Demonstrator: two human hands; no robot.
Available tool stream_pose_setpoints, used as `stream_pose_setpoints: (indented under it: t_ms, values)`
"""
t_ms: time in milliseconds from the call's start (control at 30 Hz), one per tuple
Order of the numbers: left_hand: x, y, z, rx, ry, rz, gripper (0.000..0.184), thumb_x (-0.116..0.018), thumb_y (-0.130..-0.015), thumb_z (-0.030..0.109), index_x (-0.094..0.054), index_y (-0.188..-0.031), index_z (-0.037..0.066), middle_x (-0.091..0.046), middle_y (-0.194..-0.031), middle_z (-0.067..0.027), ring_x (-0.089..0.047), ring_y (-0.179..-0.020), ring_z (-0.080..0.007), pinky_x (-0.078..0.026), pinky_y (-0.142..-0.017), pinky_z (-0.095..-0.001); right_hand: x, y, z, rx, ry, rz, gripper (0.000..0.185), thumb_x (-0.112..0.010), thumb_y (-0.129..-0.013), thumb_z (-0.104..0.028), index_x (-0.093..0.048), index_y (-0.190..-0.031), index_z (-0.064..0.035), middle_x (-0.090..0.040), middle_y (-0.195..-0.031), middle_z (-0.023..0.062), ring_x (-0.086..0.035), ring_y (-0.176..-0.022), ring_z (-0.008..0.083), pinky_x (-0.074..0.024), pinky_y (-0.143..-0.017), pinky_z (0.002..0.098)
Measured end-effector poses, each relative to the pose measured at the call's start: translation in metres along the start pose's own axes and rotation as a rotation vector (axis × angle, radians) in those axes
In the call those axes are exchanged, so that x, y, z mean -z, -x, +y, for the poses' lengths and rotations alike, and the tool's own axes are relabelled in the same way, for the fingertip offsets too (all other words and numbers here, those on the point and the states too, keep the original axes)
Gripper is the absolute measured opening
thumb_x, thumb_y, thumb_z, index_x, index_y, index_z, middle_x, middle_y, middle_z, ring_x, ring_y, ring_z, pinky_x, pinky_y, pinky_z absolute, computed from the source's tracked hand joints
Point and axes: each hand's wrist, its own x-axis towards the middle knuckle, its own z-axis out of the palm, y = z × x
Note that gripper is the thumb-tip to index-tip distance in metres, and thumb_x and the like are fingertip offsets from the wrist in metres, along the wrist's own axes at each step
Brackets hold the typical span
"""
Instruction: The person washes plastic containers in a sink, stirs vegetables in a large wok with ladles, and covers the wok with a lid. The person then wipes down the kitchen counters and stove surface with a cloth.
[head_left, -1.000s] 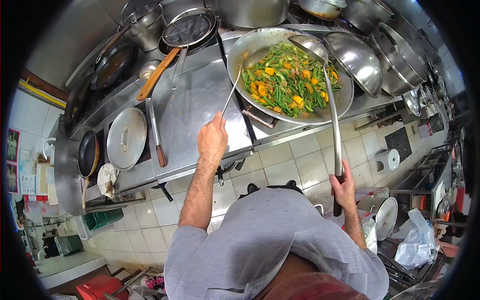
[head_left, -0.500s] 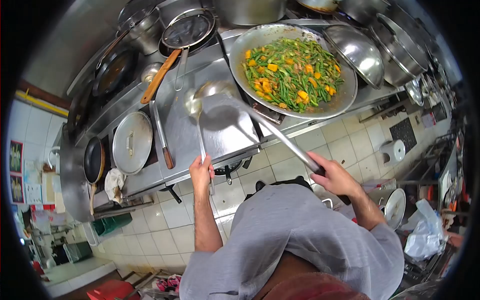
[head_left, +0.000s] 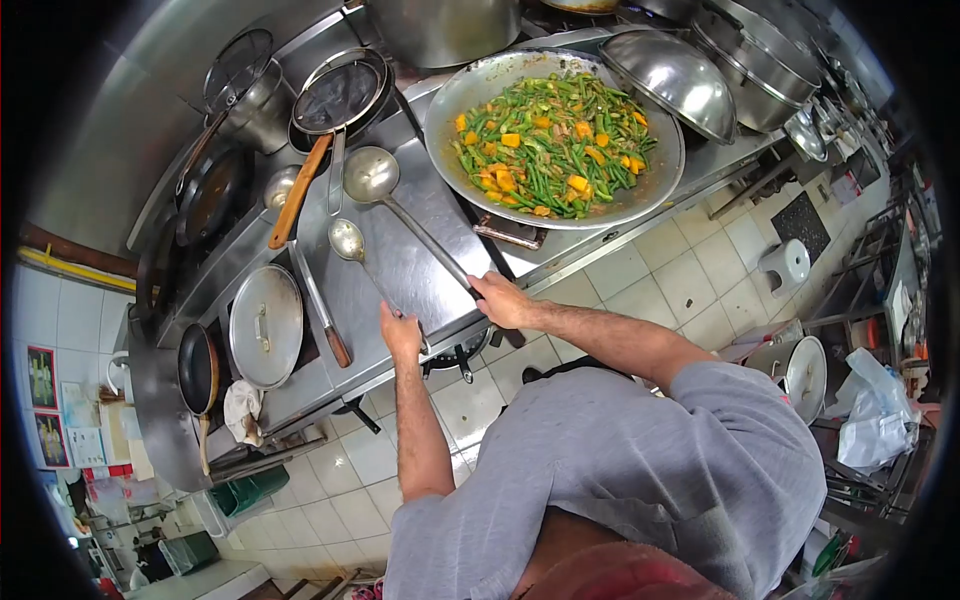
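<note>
My left hand [head_left: 402, 333] is closed round the handle of a metal spoon [head_left: 347, 241], whose bowl rests on or just above the steel counter. Beside it, my right hand [head_left: 503, 300] grips the long handle of a big ladle [head_left: 371, 175]; the ladle's bowl is over the counter, close to the strainer handles. A wide wok [head_left: 440, 140] stands beyond my right hand. In it lie green beans with orange squash pieces [head_left: 555, 140].
Strainers [head_left: 343, 90] lie at the back, one with a wooden handle. To the left are a pot lid [head_left: 266, 325], a wooden-handled utensil [head_left: 335, 345], a frying pan [head_left: 198, 370] and a cloth [head_left: 242, 410]. A domed lid [head_left: 675, 85] leans at the wok's right.
My right hand has swung left with the ladle, from beside the wok to over the counter. The spoon's bowl has come lower and nearer to me. The view has shifted slightly.
</note>
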Motion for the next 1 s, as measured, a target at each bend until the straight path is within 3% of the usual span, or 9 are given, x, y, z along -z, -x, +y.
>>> stream_pose_setpoints:
  t_ms: [33,133,200,333,467,700,800,833,1000]
  values:
    - [0.001,0.001,0.011,0.090,0.001,-0.066,0.062,-0.063,-0.067,0.001,-0.039,-0.123,-0.009,-0.051,-0.109,-0.0245,-0.051,-0.101,-0.0333,-0.040,-0.088,-0.0391,0.002,0.001,-0.004,0.020,0.069,-0.056,0.041,-0.055,-0.081,-0.012,-0.044,-0.119,0.0005,-0.051,-0.101,0.0206,-0.049,-0.099,0.0358,-0.0403,-0.086,0.0406]
    - [-0.011,0.000,0.007,0.003,-0.132,0.009,0.061,-0.066,-0.068,0.004,-0.041,-0.123,-0.006,-0.050,-0.109,-0.0237,-0.048,-0.103,-0.0354,-0.038,-0.091,-0.0400,0.011,0.008,0.005,0.068,0.070,-0.150,0.046,-0.057,-0.081,-0.014,-0.043,-0.123,-0.0003,-0.046,-0.110,0.0210,-0.043,-0.106,0.0349,-0.0374,-0.090,0.0380]
    - [-0.015,0.001,0.003,-0.004,-0.132,0.013,0.060,-0.067,-0.068,0.006,-0.043,-0.121,-0.005,-0.050,-0.110,-0.0237,-0.047,-0.104,-0.0357,-0.037,-0.092,-0.0406,0.021,0.025,0.014,0.112,0.079,-0.073,0.045,-0.059,-0.080,-0.014,-0.046,-0.119,0.0019,-0.052,-0.101,0.0193,-0.050,-0.097,0.0328,-0.0415,-0.084,0.0373]
    - [-0.011,-0.002,0.007,0.018,-0.175,0.013,0.052,-0.070,-0.068,0.011,-0.051,-0.115,0.000,-0.049,-0.110,-0.0229,-0.047,-0.104,-0.0350,-0.037,-0.091,-0.0415,0.104,0.071,-0.013,-0.042,-0.188,-0.368,0.037,-0.062,-0.078,-0.016,-0.054,-0.111,-0.0004,-0.059,-0.072,0.0122,-0.057,-0.067,0.0232,-0.0452,-0.064,0.0350]
    - [-0.003,-0.005,0.015,-0.027,-0.123,0.177,0.043,-0.070,-0.069,0.014,-0.055,-0.108,0.002,-0.050,-0.108,-0.0195,-0.047,-0.101,-0.0342,-0.038,-0.089,-0.0419,0.197,0.108,-0.011,-0.047,-0.346,-0.483,0.034,-0.061,-0.081,-0.013,-0.054,-0.113,-0.0042,-0.059,-0.072,0.0043,-0.054,-0.066,0.0119,-0.0441,-0.062,0.0285]
    - [0.002,0.009,0.147,-0.087,0.026,0.240,0.032,-0.065,-0.078,0.020,-0.057,-0.104,0.004,-0.048,-0.102,-0.0103,-0.049,-0.082,-0.0182,-0.042,-0.069,-0.0316,0.414,0.076,0.078,-0.038,0.001,0.548,0.028,-0.059,-0.083,-0.013,-0.057,-0.108,-0.0005,-0.051,-0.072,-0.0022,-0.046,-0.067,0.0064,-0.0410,-0.063,0.0214]
    - [-0.024,0.023,0.196,-0.076,0.145,0.192,0.032,-0.063,-0.081,0.023,-0.056,-0.104,0.003,-0.048,-0.102,-0.0094,-0.050,-0.078,-0.0154,-0.042,-0.066,-0.0286,0.506,0.023,0.155,-0.031,0.418,0.808,0.033,-0.060,-0.083,-0.022,-0.057,-0.110,-0.0049,-0.057,-0.080,0.0084,-0.053,-0.069,0.0166,-0.0441,-0.068,0.0282]
    - [-0.035,0.027,0.203,-0.104,0.138,0.189,0.033,-0.061,-0.083,0.025,-0.056,-0.105,0.002,-0.048,-0.102,-0.0091,-0.050,-0.077,-0.0142,-0.042,-0.063,-0.0264,0.533,0.004,0.179,-0.110,0.492,0.774,0.040,-0.057,-0.084,-0.031,-0.055,-0.115,-0.0072,-0.058,-0.096,0.0152,-0.056,-0.086,0.0253,-0.0446,-0.077,0.0351]
    - [-0.065,0.052,0.229,-0.012,0.116,0.204,0.039,-0.062,-0.083,0.026,-0.053,-0.111,0.001,-0.048,-0.101,-0.0085,-0.049,-0.078,-0.0139,-0.042,-0.065,-0.0268,0.606,-0.072,0.248,-0.429,0.830,0.726,0.056,-0.049,-0.083,-0.047,-0.044,-0.128,-0.0133,-0.051,-0.118,0.0193,-0.046,-0.113,0.0336,-0.0365,-0.095,0.0422]
